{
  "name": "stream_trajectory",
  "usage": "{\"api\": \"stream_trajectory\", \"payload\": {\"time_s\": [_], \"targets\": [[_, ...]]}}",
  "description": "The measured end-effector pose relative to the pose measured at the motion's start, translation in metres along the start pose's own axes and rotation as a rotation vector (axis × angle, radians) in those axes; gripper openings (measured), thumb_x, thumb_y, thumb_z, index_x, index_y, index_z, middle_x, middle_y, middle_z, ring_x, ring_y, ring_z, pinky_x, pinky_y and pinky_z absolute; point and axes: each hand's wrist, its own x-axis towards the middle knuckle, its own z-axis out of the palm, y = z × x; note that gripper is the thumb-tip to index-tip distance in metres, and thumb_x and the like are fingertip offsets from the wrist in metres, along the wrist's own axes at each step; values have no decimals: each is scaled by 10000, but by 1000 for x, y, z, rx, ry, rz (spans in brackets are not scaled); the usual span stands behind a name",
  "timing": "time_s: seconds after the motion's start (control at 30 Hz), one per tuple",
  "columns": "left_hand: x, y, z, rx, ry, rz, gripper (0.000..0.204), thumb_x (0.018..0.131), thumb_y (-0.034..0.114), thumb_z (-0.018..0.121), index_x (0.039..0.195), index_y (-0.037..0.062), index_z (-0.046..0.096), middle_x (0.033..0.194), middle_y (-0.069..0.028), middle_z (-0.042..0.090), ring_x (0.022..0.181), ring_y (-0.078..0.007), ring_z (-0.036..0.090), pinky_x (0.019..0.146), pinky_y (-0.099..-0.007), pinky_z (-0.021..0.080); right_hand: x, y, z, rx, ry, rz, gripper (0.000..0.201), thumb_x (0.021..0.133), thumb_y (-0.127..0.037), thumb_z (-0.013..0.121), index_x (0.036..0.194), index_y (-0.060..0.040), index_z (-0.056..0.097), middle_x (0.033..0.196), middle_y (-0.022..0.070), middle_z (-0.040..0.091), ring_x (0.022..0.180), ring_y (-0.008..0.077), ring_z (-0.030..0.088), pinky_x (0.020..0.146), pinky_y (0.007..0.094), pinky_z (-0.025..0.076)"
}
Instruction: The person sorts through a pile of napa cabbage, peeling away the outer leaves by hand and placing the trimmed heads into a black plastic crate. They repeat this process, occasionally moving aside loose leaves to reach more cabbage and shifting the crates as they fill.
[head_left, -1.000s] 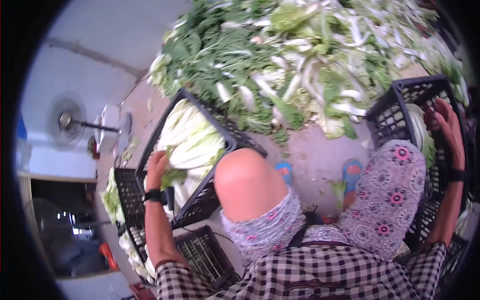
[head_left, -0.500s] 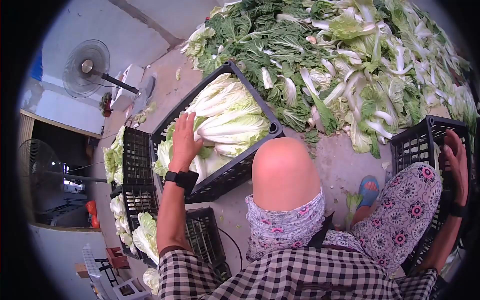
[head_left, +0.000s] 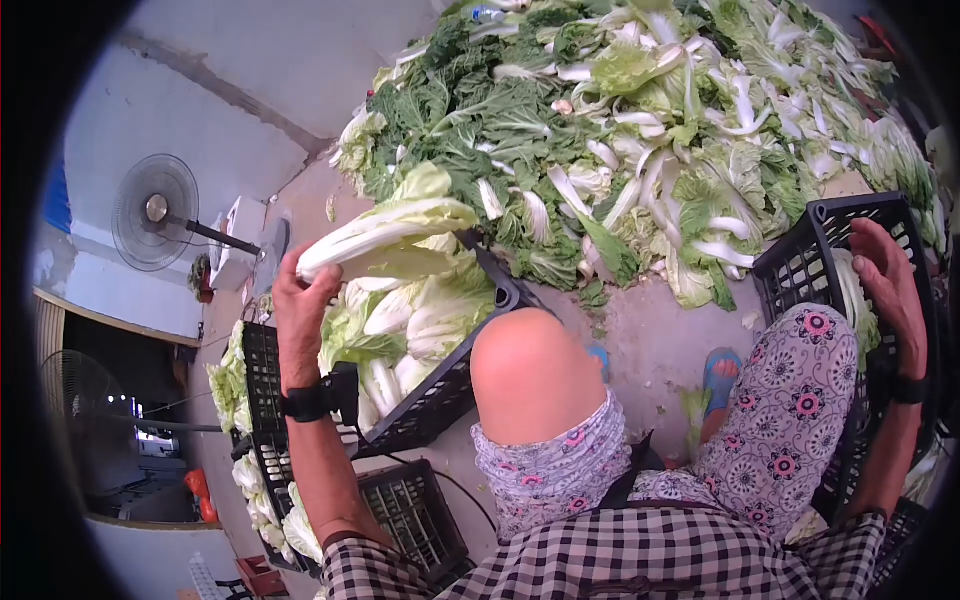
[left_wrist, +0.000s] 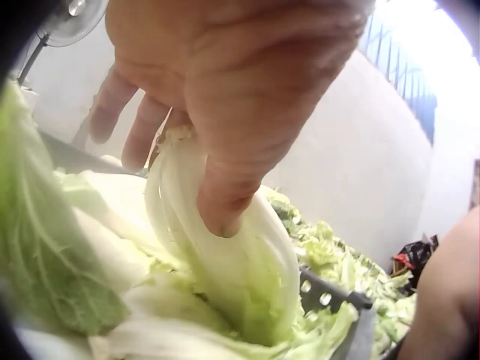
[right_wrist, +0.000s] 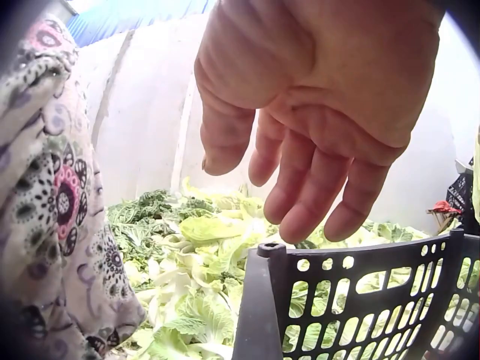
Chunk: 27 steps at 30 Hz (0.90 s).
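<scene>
In the head view my left hand grips a pale napa cabbage by its white base, the leafy end pointing right. The left wrist view shows the thumb pressed along this cabbage's stalks, with the fingers on its other side. Below it, more napa cabbages lie in a black plastic crate. My right hand, its fingers loosely extended and holding nothing, hovers over a second black crate. A cabbage lies inside that crate, beside the hand.
A large heap of loose cabbage leaves covers the floor ahead. At the left stand a pedestal fan and a stack of crates with cabbages. Another dark crate sits beside my knee, with a cable near it.
My left hand moved onto the cabbages in the left crate, took hold of one and lifted it. The right hand stays over the right crate with its fingers loose.
</scene>
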Motion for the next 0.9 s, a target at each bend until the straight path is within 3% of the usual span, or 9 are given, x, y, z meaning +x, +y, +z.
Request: {"api": "stream_trajectory", "payload": {"time_s": [0.17,0.23,0.33,0.43,0.53,0.63,0.67,0.73,0.9], "targets": [[10,70,49,57,-92,182,404,772,160,716,1111,10,558,938,-67,616,811,-123,604,692,-253,522,0,-51,12,-78,81,-198,639,742,-209,676,1294,12,441,1229,164,555,1137,248,529,980,352,397],[0,110,89,32,-217,310,388,776,125,693,1112,-6,549,970,-79,604,863,-136,592,753,-270,503,-2,-71,15,-238,171,-450,700,699,-161,723,1311,-1,420,1275,206,505,1180,293,496,1009,370,372],[-30,158,153,-273,-452,387,448,770,114,702,1152,-26,515,1036,-95,579,905,-159,573,790,-277,480,3,-92,27,-300,160,-749,1003,622,-352,795,1387,17,260,1376,236,335,1292,358,323,1074,429,273],[-57,194,185,-357,-617,506,740,670,340,811,1211,-29,467,1116,-121,539,1038,-200,526,917,-349,419,-2,-113,50,-271,202,-843,935,571,-366,804,1301,13,358,1182,211,488,1145,325,463,938,462,389],[-81,225,199,-500,-577,516,915,624,473,808,1288,-11,407,1238,-161,463,1113,-234,485,948,-355,389,5,-109,35,9,33,-797,762,585,-294,798,1207,-9,464,1037,138,596,1005,266,574,847,424,457],[-81,222,203,-478,-546,571,969,644,511,781,1346,-2,351,1319,-191,430,1186,-268,450,952,-349,393,-1,-81,5,82,246,-742,459,675,-273,753,1048,-85,565,831,87,641,768,240,649,696,357,529],[-71,204,191,-271,-647,619,836,773,554,635,1353,16,364,1304,-157,456,1227,-238,429,942,-332,406,-12,-70,-16,8,294,-679,453,711,-285,737,1078,-85,562,864,81,647,787,208,652,725,309,539],[-64,180,162,-125,-863,426,718,812,425,643,1345,23,378,1281,-141,469,1183,-236,458,953,-340,395,-40,-41,-55,-93,433,-474,532,717,-281,736,1154,-51,539,972,114,643,857,223,649,798,305,526],[-76,131,130,41,-778,199,386,897,262,523,1144,-33,550,1097,-149,596,1000,-245,559,875,-365,444,-85,40,-97,-197,757,-49,663,680,-276,753,1230,-19,484,1011,135,618,961,259,607,852,338,470]]}}
